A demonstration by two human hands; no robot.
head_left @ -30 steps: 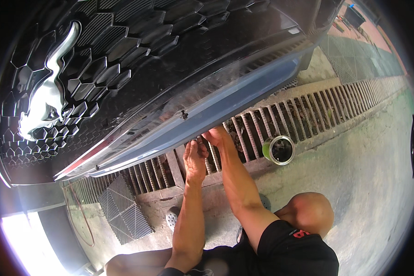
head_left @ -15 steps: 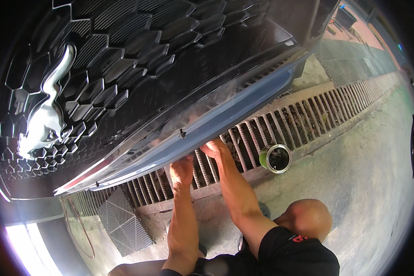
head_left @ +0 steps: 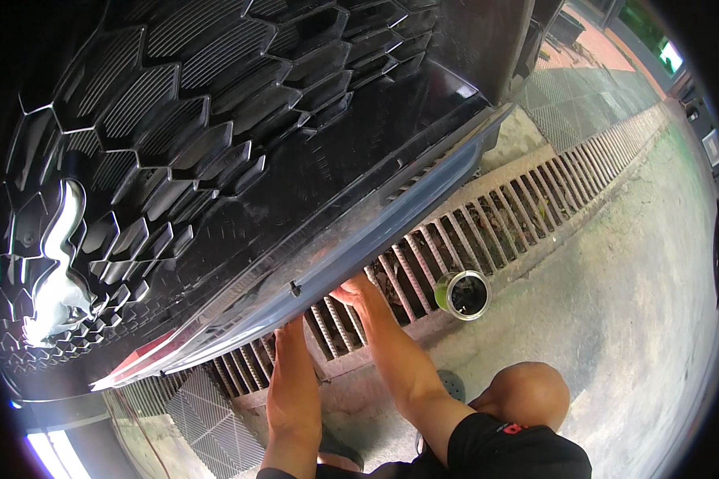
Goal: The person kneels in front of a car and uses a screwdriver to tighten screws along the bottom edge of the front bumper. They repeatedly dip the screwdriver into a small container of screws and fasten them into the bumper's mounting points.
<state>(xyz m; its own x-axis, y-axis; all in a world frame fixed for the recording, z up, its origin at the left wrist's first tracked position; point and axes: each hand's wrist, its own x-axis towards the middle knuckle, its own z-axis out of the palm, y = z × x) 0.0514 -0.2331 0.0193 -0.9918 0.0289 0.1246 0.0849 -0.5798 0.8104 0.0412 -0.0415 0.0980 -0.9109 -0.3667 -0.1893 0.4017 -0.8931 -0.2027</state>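
Observation:
A car's black front grille (head_left: pixel 240 120) with a silver horse-shaped emblem (head_left: pixel 58 295) fills the upper left. Along its bottom edge runs a glossy grey-blue bumper lip (head_left: pixel 399 215). My left hand (head_left: pixel 290 327) reaches under this lip, and most of it is hidden behind the edge. Just right of it, my right hand (head_left: pixel 350 289) is also tucked beneath the lip; its back and a little of its side show. The fingers of both hands are out of sight, so what they touch or hold cannot be made out. A small dark clip (head_left: pixel 295 288) sits on the lip above my hands.
A metal floor grate (head_left: pixel 487 227) runs diagonally below the bumper. On its near edge stands an open can (head_left: pixel 466 296), green outside and dark inside. Grey ribbed floor tiles (head_left: pixel 212 423) lie at lower left. My bent knee (head_left: pixel 527 395) is at lower right over concrete (head_left: pixel 599 319).
The view has shifted, so the emblem and grille sit lower and further left. My left hand has gone further under the lip; my right hand stays at its edge.

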